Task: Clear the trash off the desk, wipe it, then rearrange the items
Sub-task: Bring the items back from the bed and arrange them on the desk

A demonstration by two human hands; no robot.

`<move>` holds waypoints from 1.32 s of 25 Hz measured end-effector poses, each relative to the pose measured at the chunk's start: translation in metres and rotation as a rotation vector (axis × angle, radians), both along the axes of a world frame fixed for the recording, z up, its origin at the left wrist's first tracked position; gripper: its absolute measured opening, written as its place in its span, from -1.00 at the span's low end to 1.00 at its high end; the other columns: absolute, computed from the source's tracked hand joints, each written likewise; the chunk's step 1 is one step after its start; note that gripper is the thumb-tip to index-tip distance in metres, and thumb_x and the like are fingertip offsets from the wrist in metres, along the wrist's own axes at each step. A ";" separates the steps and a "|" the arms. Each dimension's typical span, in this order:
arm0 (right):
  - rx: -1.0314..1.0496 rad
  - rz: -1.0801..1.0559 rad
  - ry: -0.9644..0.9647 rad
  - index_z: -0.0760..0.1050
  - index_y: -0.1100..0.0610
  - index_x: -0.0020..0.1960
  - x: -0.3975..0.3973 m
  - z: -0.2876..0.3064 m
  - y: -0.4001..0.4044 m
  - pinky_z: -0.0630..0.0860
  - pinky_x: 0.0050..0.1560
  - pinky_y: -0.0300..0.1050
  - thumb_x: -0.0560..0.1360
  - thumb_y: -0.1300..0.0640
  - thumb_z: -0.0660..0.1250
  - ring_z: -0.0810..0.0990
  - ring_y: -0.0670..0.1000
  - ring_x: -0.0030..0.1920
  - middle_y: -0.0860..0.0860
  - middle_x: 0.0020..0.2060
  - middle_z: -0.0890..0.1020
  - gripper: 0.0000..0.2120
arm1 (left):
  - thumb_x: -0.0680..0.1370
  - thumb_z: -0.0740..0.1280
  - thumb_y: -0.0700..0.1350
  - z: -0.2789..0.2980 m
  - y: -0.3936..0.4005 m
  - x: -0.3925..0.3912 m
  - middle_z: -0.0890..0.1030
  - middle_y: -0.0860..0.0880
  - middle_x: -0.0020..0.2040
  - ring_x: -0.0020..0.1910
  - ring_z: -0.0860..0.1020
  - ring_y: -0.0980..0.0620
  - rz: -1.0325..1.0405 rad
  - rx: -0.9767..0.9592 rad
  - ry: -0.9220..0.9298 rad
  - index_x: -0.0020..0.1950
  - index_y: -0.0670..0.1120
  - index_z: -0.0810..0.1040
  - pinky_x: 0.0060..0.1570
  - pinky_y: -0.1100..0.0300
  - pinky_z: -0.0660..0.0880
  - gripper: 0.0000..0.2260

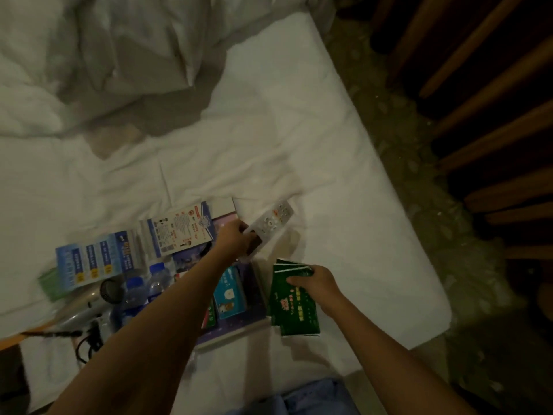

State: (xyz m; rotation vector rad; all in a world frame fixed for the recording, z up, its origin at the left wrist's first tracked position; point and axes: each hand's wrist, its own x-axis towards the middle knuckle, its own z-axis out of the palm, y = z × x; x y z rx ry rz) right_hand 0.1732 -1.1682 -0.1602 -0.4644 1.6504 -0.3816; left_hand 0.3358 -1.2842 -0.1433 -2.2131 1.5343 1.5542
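Gripped in the left hand (236, 238): a pale remote control (270, 220), fingers and thumb curled round its near, dark end, far end with buttons pointing up and to the right, just above the white bedsheet (329, 145)
Held by the right hand (311, 283): a stack of green tissue packs (294, 313), fingers curled over the top edge, packs resting on the sheet near the foot corner of the mattress
Just left of the green packs, between the two forearms: a dark purple tray (254, 292) with a teal packet (230, 292) bearing a small cartoon figure lying in it, and part of a red and green packet (209, 317) half hidden under the left forearm
Beyond the tray, flat on the sheet: a white printed card (182, 230) with red and blue marks, touching a blue leaflet (95, 259) to its left; print too small and blurred to read
Under the blue leaflet's left edge: a green packet (49, 284), mostly covered
Near the left forearm: two clear water bottles with blue caps (146, 283), standing close together
Left of the bottles: a silver hair dryer (86, 304) lying on its side, black cord (86, 342) coiled below it
Upper left: a rumpled white duvet (89, 55) bunched on the bed
Right of the mattress: dim patterned carpet (419, 205), then slanting wooden slats (493, 115) against darkness
Bottom edge: blue fabric (314, 396) at the person's lap
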 end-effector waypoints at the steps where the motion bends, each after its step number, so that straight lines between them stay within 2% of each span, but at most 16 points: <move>1: -0.018 -0.062 0.006 0.55 0.13 -0.12 -0.007 0.019 0.008 0.56 -0.04 -0.11 0.38 0.22 0.49 0.62 0.07 -0.13 0.16 -0.05 0.66 -0.86 | 0.55 0.30 -0.18 0.022 0.009 -0.001 0.55 -0.21 0.09 0.02 0.54 -0.11 0.010 0.000 0.024 0.07 -0.21 0.46 0.03 0.06 0.52 -0.85; 4: -0.086 -0.226 0.014 0.57 0.19 -0.04 -0.022 0.071 0.037 0.55 -0.19 -0.19 0.38 0.23 0.48 0.61 0.03 -0.21 0.11 -0.15 0.64 -0.82 | 0.55 0.31 -0.17 0.080 0.036 -0.008 0.55 -0.18 0.04 -0.07 0.53 -0.05 -0.061 -0.034 0.106 0.01 -0.17 0.47 -0.02 0.07 0.54 -0.90; 6: -0.139 -0.353 0.023 0.57 0.20 0.01 -0.028 0.103 0.060 0.54 -0.23 -0.23 0.39 0.22 0.48 0.60 0.01 -0.22 0.09 -0.17 0.64 -0.78 | 0.56 0.29 -0.16 0.117 0.051 -0.019 0.53 -0.12 -0.04 -0.12 0.51 -0.01 -0.161 -0.074 0.144 0.04 -0.16 0.49 -0.18 0.18 0.52 -0.90; 8: -0.201 -0.458 0.028 0.58 0.20 0.02 -0.030 0.131 0.088 0.55 -0.20 -0.22 0.40 0.21 0.48 0.61 0.02 -0.18 0.10 -0.13 0.65 -0.78 | 0.57 0.28 -0.20 0.147 0.066 -0.031 0.53 -0.15 -0.09 -0.16 0.49 -0.02 -0.280 -0.115 0.191 -0.04 -0.15 0.50 -0.27 0.20 0.46 -0.96; 10: -0.265 -0.580 0.060 0.59 0.19 0.00 -0.034 0.156 0.124 0.57 -0.12 -0.18 0.40 0.20 0.48 0.61 0.03 -0.16 0.12 -0.09 0.66 -0.81 | 0.55 0.29 -0.26 0.169 0.083 -0.048 0.53 -0.18 -0.12 -0.23 0.48 -0.03 -0.396 -0.185 0.257 -0.16 -0.16 0.50 -0.30 0.23 0.43 -0.91; 12: -0.329 -0.708 0.124 0.58 0.15 -0.06 -0.037 0.180 0.171 0.56 -0.13 -0.20 0.40 0.19 0.48 0.61 0.01 -0.17 0.12 -0.09 0.66 -0.85 | 0.54 0.30 -0.29 0.189 0.113 -0.067 0.52 -0.15 -0.13 -0.25 0.48 -0.02 -0.499 -0.185 0.320 -0.08 -0.21 0.53 -0.38 0.29 0.41 -0.97; 14: -0.373 -0.845 0.178 0.56 0.18 -0.02 -0.041 0.201 0.219 0.56 -0.21 -0.24 0.40 0.20 0.47 0.61 0.00 -0.20 0.10 -0.12 0.65 -0.82 | 0.54 0.29 -0.28 0.207 0.147 -0.090 0.54 -0.15 -0.13 -0.23 0.50 -0.03 -0.617 -0.164 0.342 0.05 -0.28 0.54 -0.34 0.23 0.43 -0.88; 16: -0.403 -1.058 0.192 0.54 0.24 0.03 -0.043 0.221 0.276 0.57 -0.32 -0.24 0.40 0.25 0.46 0.61 0.02 -0.24 0.09 -0.19 0.64 -0.77 | 0.54 0.29 -0.28 0.225 0.187 -0.120 0.58 -0.20 -0.04 -0.14 0.52 -0.09 -0.768 -0.156 0.392 0.07 -0.28 0.55 -0.22 0.18 0.44 -0.86; 18: -0.411 -1.231 0.221 0.52 0.27 0.06 -0.046 0.236 0.334 0.58 -0.26 -0.16 0.41 0.26 0.46 0.62 0.05 -0.24 0.09 -0.21 0.64 -0.74 | 0.55 0.29 -0.25 0.240 0.233 -0.152 0.58 -0.21 0.05 -0.06 0.52 -0.10 -0.890 -0.140 0.444 0.11 -0.24 0.56 -0.14 0.15 0.43 -0.83; 20: -0.412 -1.374 0.275 0.51 0.29 0.11 -0.047 0.244 0.396 0.58 -0.15 -0.07 0.40 0.25 0.46 0.64 0.08 -0.20 0.12 -0.17 0.65 -0.69 | 0.56 0.29 -0.20 0.253 0.287 -0.183 0.57 -0.18 0.11 0.02 0.52 -0.10 -1.025 -0.117 0.477 0.19 -0.20 0.54 -0.07 0.12 0.42 -0.78; 22: -0.423 -1.515 0.340 0.51 0.28 0.10 -0.041 0.252 0.465 0.56 -0.17 -0.09 0.41 0.25 0.45 0.64 0.06 -0.19 0.11 -0.15 0.65 -0.71 | 0.56 0.29 -0.19 0.266 0.356 -0.210 0.56 -0.16 0.11 0.03 0.51 -0.08 -1.157 -0.086 0.525 0.20 -0.19 0.53 -0.04 0.11 0.41 -0.78; 25: -0.415 -1.710 0.415 0.51 0.21 0.02 -0.016 0.263 0.567 0.53 -0.22 -0.14 0.43 0.24 0.43 0.63 0.04 -0.18 0.09 -0.16 0.65 -0.80 | 0.55 0.30 -0.22 0.279 0.467 -0.233 0.57 -0.19 0.06 -0.07 0.52 -0.05 -1.344 -0.071 0.562 0.17 -0.24 0.53 -0.17 0.15 0.43 -0.79; 28: -0.379 -1.901 0.508 0.49 0.20 0.04 0.026 0.270 0.681 0.56 -0.14 -0.10 0.44 0.22 0.42 0.64 0.05 -0.13 0.09 -0.11 0.64 -0.79 | 0.55 0.31 -0.24 0.282 0.596 -0.235 0.57 -0.17 -0.06 -0.25 0.51 0.03 -1.520 -0.008 0.557 0.15 -0.29 0.53 -0.33 0.21 0.41 -0.79; 30: -0.333 -2.014 0.537 0.48 0.21 0.08 0.056 0.269 0.753 0.57 -0.01 -0.01 0.45 0.20 0.41 0.64 0.08 -0.07 0.11 -0.07 0.64 -0.76 | 0.55 0.31 -0.23 0.281 0.675 -0.226 0.56 -0.13 -0.12 -0.28 0.48 0.07 -1.652 0.010 0.531 0.13 -0.28 0.55 -0.36 0.24 0.40 -0.81; 33: -0.336 -2.154 0.570 0.44 0.19 0.10 0.095 0.270 0.847 0.58 -0.06 -0.02 0.46 0.19 0.40 0.63 0.08 -0.06 0.11 -0.03 0.62 -0.75 | 0.55 0.31 -0.21 0.276 0.780 -0.207 0.54 -0.08 -0.15 -0.27 0.46 0.10 -1.851 0.026 0.516 0.12 -0.26 0.56 -0.36 0.29 0.38 -0.81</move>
